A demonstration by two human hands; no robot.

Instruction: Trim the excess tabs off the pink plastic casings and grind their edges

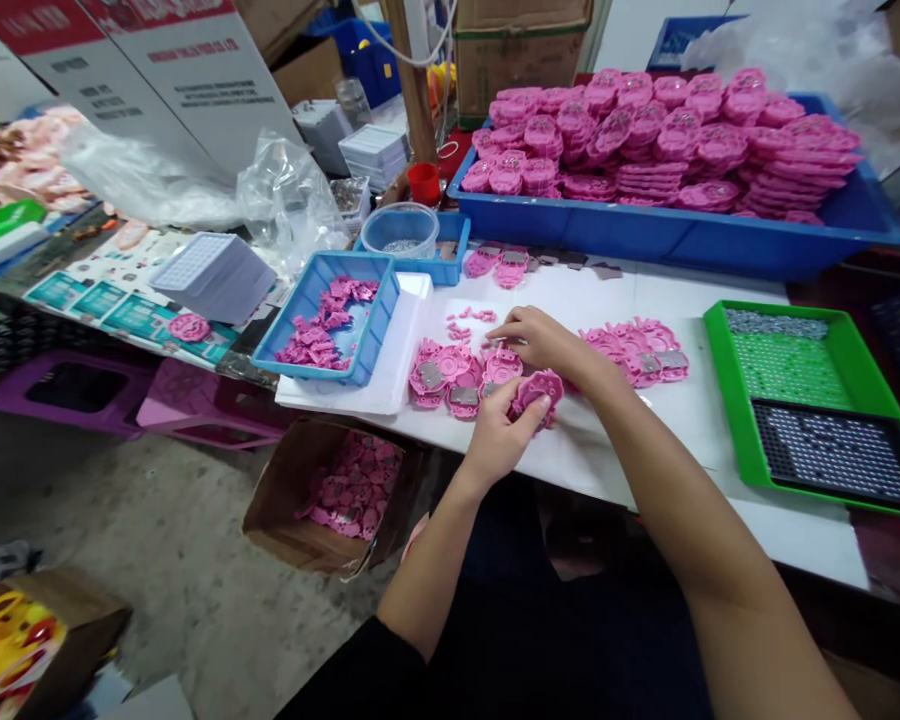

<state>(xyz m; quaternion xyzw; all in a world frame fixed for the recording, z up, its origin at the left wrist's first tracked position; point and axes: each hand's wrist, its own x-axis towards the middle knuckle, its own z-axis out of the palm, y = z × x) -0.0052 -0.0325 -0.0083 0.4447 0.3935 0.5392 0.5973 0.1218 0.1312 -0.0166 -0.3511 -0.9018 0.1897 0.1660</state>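
My left hand [501,432] is closed around a pink plastic casing [538,393], its thumb on the face and the casing tilted above the table's front edge. My right hand [538,338] reaches across to the left, its fingers loosely bent and apart over a row of pink casings [461,372]; I make out nothing in it, though its fingertips are partly hidden. Several casings in that row carry grey metal plates [463,396]. Small loose pink pieces [461,328] lie just behind the row. More pink casings [634,350] lie by my right forearm.
At left, a light-blue tray [379,325] holds small pink parts. A large blue bin [645,225] of stacked pink casings stands behind. To the right is a green tray [720,385] with a black grid tray. A cardboard box [277,500] of casings sits below the table edge.
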